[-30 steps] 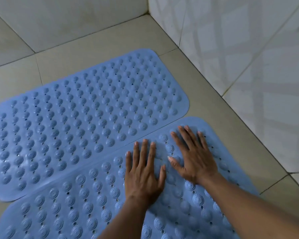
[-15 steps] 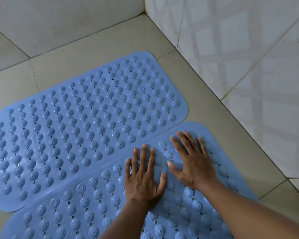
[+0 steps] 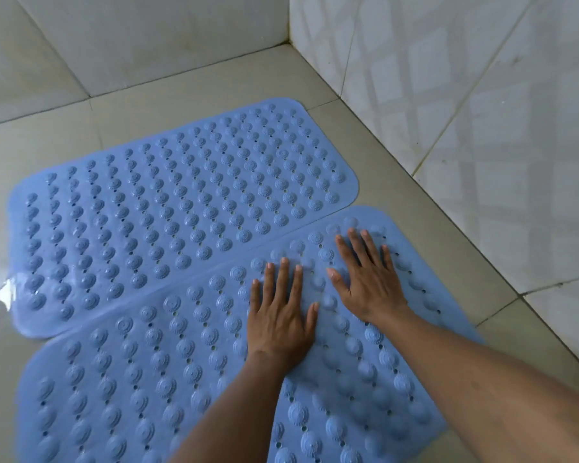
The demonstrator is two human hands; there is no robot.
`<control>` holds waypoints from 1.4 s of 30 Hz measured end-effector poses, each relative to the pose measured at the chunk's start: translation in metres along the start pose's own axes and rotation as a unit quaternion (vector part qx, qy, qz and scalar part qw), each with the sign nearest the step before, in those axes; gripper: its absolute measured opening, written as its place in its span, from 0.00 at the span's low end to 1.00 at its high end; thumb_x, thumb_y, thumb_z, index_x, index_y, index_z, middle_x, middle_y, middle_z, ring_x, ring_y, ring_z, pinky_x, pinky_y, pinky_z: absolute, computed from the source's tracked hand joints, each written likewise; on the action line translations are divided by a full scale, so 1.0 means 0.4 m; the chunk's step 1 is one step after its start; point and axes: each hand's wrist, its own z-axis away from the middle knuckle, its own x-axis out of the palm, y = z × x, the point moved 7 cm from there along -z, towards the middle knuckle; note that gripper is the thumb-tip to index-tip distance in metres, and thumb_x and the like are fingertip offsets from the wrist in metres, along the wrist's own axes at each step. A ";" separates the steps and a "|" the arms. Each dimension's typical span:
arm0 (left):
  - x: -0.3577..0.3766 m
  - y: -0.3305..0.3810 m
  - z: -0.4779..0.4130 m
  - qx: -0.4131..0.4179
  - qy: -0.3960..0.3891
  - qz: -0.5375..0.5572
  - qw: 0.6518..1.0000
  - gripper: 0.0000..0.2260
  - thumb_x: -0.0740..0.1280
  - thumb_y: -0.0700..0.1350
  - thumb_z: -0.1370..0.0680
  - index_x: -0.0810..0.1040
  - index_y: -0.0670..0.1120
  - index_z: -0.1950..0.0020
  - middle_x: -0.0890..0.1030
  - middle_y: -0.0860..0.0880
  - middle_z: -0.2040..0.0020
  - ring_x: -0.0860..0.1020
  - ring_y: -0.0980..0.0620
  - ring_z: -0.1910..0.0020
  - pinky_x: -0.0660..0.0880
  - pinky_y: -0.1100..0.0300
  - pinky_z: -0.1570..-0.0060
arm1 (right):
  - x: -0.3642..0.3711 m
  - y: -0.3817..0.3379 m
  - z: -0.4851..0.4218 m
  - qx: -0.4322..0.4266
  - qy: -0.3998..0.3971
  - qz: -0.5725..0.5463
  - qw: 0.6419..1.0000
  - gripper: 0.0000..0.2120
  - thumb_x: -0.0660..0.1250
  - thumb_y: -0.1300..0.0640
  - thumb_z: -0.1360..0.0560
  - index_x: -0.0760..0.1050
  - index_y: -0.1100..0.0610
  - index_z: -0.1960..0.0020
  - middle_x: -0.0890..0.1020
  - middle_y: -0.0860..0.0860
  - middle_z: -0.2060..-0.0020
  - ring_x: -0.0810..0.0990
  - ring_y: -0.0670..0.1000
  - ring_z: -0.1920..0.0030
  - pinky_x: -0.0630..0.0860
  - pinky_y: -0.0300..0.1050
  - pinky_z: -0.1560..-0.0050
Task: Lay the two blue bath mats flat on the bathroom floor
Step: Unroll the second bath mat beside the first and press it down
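Note:
Two blue studded bath mats lie side by side on the tiled floor. The far mat point(image 3: 181, 212) lies flat, its long edge touching the near mat point(image 3: 141, 372). Both my hands press palm-down on the near mat's far right end. My left hand point(image 3: 279, 315) has its fingers spread, holding nothing. My right hand point(image 3: 368, 279) is also flat and spread, close to the mat's corner. My forearms hide part of the near mat.
White tiled walls point(image 3: 465, 111) meet in a corner at the upper right, close beside the mats. Grey floor tiles point(image 3: 214, 88) show beyond the far mat. A scrap of clear plastic point(image 3: 4, 295) lies at the far mat's left end.
The view has shifted so the mats and hands sit lower and further right in frame. Both hands stay flat on the near mat in much the same place.

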 end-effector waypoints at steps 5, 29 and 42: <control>0.041 0.028 0.252 0.029 0.000 0.009 1.000 0.34 0.51 0.64 0.19 0.56 0.47 0.17 0.52 0.46 0.16 0.50 0.43 0.18 0.51 0.42 0.24 | 0.029 0.006 0.184 0.008 0.013 0.004 1.000 0.33 0.43 0.37 0.20 0.49 0.49 0.18 0.47 0.49 0.18 0.44 0.52 0.19 0.46 0.61 0.21; 0.030 0.088 0.265 0.077 0.049 -0.011 0.996 0.39 0.61 0.68 0.26 0.68 0.46 0.21 0.71 0.51 0.25 0.72 0.42 0.28 0.62 0.43 0.34 | 0.043 0.016 0.357 0.047 0.020 0.002 0.999 0.36 0.53 0.35 0.22 0.51 0.47 0.18 0.49 0.52 0.18 0.47 0.54 0.19 0.53 0.59 0.22; 0.009 0.092 0.221 0.040 -0.002 0.011 0.999 0.35 0.62 0.72 0.29 0.76 0.52 0.30 0.75 0.49 0.29 0.73 0.41 0.34 0.71 0.41 0.38 | 0.012 0.010 0.333 0.044 -0.042 0.004 0.998 0.36 0.49 0.31 0.24 0.50 0.44 0.19 0.48 0.49 0.18 0.44 0.54 0.19 0.49 0.60 0.22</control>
